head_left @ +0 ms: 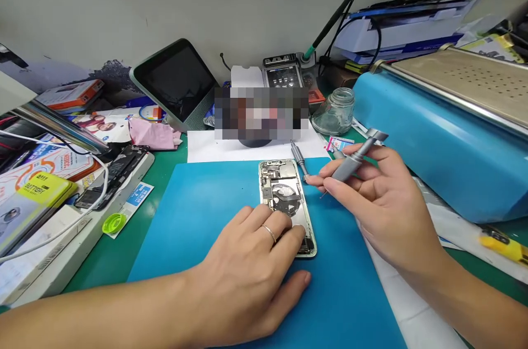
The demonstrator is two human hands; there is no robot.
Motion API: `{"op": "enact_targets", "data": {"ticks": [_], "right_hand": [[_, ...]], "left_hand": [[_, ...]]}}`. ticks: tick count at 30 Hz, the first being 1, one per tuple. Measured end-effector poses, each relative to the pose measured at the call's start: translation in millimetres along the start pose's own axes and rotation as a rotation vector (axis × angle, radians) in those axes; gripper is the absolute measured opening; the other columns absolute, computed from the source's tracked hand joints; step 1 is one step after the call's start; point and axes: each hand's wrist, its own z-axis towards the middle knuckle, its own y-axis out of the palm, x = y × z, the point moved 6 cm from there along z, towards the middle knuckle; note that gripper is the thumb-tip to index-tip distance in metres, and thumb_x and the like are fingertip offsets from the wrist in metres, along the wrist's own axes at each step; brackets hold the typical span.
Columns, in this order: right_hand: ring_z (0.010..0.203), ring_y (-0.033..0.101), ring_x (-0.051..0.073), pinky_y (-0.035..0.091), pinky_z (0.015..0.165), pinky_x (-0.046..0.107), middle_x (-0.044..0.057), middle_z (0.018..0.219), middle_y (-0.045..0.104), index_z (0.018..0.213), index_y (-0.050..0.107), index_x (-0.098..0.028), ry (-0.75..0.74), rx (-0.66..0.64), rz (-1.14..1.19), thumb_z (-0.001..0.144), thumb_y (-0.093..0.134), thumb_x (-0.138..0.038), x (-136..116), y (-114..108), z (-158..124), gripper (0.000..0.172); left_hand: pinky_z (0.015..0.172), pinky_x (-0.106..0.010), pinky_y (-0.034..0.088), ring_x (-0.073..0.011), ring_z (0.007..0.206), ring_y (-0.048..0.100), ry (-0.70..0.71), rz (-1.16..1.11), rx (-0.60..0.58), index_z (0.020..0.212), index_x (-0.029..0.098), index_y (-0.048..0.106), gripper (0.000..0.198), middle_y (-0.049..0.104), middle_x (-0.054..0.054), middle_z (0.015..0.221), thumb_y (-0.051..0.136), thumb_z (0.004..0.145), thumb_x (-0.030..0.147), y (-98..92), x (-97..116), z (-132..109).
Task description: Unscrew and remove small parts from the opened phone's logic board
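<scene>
A phone without its cover [287, 173], its inner parts bare, lies on the blue work mat [198, 211]. Over its lower half rests my left hand [256, 261], palm down with bent fingers and the thumb held apart; the fingertips touch the phone and are partly hidden. My right hand [383, 200] grips a grey precision screwdriver [350, 165] just right of the phone, its thin tip pointing down to the left above the mat. Past the right fingertips, another grey screwdriver [299, 159] lies by the phone's upper right corner.
A glass jar [336, 110] and a smart display [175, 85] stand at the back. Right sits a blue machine [429, 140] near a yellow utility knife [505, 244]. Boxes, including a battery box [41, 200], crowd the left beside a green cap [114, 223].
</scene>
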Motion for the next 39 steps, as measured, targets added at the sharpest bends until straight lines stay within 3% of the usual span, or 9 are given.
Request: {"op": "enact_targets", "data": {"ticks": [6,10,13,21,28,39], "right_hand": [[0.089,0.081,0.018,0.069,0.086,0.028,-0.003,0.097,0.077,0.116,0.054,-0.031,-0.131,0.09,-0.115,0.089,0.078,-0.018,-23.8,1.1,-6.7,0.038],[0.09,0.08,0.021,0.069,0.082,0.032,-0.002,0.094,0.077,0.114,0.057,-0.034,-0.143,0.004,-0.122,0.089,0.079,-0.02,-36.9,19.1,-1.8,0.036],[0.097,0.079,0.022,0.068,0.092,0.038,-0.002,0.099,0.078,0.11,0.062,-0.035,-0.102,-0.047,-0.041,0.09,0.081,-0.024,-32.0,28.2,3.5,0.029],[0.101,0.079,0.02,0.065,0.099,0.038,-0.003,0.099,0.081,0.104,0.067,-0.033,0.02,-0.042,0.045,0.091,0.082,-0.034,-15.7,16.2,2.7,0.02],[0.1,0.079,0.019,0.067,0.092,0.033,-0.003,0.096,0.081,0.102,0.071,-0.034,0.026,-0.102,0.033,0.091,0.083,-0.034,-12.0,14.7,2.6,0.016],[0.093,0.079,0.021,0.069,0.082,0.033,0.001,0.098,0.08,0.101,0.075,-0.032,0.041,-0.138,-0.031,0.091,0.082,-0.036,-4.5,12.5,0.5,0.013]], "left_hand": [[0.077,-0.037,0.043,-0.021,0.087,0.053,-0.042,-0.275,0.204,0.108,0.018,0.057,0.013,0.061,-0.005,0.099,0.061,0.098,0.024,-10.4,-11.2,5.0],[0.08,-0.033,0.042,-0.0168,0.086,0.052,-0.144,-0.51,0.34,0.1,0.02,0.055,0.012,0.06,0.0,0.094,0.062,0.092,0.014,-17.4,-26.5,8.5],[0.081,-0.032,0.042,-0.0172,0.09,0.052,-0.26,-0.614,0.39,0.101,0.022,0.056,0.011,0.06,0.0,0.096,0.06,0.093,0.014,-17.2,-38.6,9.4],[0.086,-0.035,0.04,-0.0178,0.094,0.052,-0.327,-0.645,0.4,0.104,0.021,0.059,0.012,0.061,0.001,0.098,0.062,0.094,0.015,-14.7,-44.8,12.8],[0.089,-0.035,0.039,-0.0172,0.095,0.057,-0.285,-0.626,0.377,0.116,0.019,0.067,0.018,0.066,0.002,0.098,0.063,0.099,0.017,-13.6,-43.4,15.5],[0.087,-0.035,0.04,-0.0168,0.093,0.062,-0.252,-0.658,0.366,0.108,0.02,0.072,0.012,0.073,0.002,0.096,0.063,0.1,0.017,-13.5,-42.3,16.4]]}}
